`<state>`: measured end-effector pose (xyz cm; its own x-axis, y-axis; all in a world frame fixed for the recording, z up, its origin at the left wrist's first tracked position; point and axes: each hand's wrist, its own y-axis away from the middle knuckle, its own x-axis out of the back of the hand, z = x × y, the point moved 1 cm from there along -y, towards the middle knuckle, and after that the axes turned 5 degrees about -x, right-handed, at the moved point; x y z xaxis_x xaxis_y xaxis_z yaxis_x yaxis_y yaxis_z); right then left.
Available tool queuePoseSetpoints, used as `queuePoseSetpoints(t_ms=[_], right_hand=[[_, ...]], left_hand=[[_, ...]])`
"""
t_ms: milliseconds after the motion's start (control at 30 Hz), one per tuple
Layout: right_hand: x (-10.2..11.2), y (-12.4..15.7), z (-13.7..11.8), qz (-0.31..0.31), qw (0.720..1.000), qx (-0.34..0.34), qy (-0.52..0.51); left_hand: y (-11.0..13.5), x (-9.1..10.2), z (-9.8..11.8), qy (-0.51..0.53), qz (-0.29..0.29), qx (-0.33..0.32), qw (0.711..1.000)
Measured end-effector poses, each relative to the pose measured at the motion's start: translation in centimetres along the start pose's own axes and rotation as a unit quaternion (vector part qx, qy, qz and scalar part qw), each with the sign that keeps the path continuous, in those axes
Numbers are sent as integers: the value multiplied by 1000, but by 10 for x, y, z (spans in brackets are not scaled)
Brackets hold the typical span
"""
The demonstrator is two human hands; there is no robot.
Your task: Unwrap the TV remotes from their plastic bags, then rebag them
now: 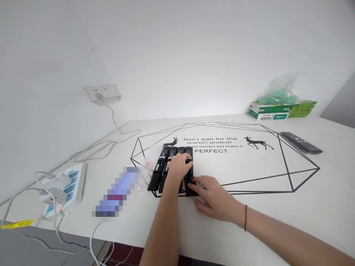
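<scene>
Several black remote controls [158,167] lie side by side, back up, in a tight row on the white table. Labels and small recesses show on their backs. My left hand [179,166] rests over the right part of the row, its fingers bent against the rightmost remote control [189,150]. At that remote's near end is my right hand [213,197], with fingers stretched out and fingertips touching its lower part. The right thumb is spread apart, close to the tabletop. Both hands hide parts of the middle and right remotes.
Left of the row lies a pixelated phone-like device [118,192]. A power strip [80,186] with plugs and white cables stands at the left edge. Another remote [301,142] lies at right. Green-and-white boxes [269,111] under a plastic bag [280,90] stand by the wall.
</scene>
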<state>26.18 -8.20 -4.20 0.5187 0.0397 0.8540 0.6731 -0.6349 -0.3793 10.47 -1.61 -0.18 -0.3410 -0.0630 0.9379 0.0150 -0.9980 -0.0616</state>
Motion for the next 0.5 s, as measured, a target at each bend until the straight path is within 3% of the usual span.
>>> queuePoseSetpoints(t_ms=[500], right_hand=[[-1, 2, 2, -1, 1000, 17, 5]], left_hand=[[-2, -5, 0, 11, -27, -6, 1000]])
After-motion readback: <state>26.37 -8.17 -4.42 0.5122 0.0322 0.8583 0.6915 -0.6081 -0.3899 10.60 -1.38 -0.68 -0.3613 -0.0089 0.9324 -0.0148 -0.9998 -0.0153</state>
